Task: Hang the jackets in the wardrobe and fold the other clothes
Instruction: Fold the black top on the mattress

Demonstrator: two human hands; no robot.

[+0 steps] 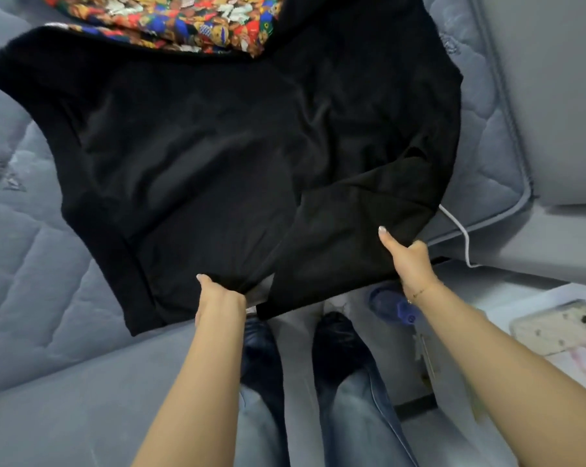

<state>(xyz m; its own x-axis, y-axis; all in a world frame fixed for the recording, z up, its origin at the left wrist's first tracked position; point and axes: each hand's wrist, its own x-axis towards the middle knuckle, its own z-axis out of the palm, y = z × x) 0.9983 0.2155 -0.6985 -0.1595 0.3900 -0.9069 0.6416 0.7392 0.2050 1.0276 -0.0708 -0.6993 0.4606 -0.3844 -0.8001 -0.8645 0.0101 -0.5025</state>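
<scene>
Mattress (32, 264): grey and quilted; it carries the clothes, with its near edge running in front of the person's legs.
Patterned garment (170, 21): bright multicoloured print, lying at the far edge of the mattress, with the black cloth just beside it and partly over it.
Black garment (200, 156): spread across the middle of the mattress, its near hem drawn over the near edge; its right part is folded inward in a loose flap.
Left hand (219, 301): at the near hem, fingers clenched round a bunched pinch of the black cloth.
Right hand (409, 261): at the garment's near right corner, fingers grasping the folded flap, thumb out on top.
White cable (461, 235): trails off the mattress's right edge.
Phone (554, 326): pale case, lying on a white surface at the right, well apart from the mattress.
</scene>
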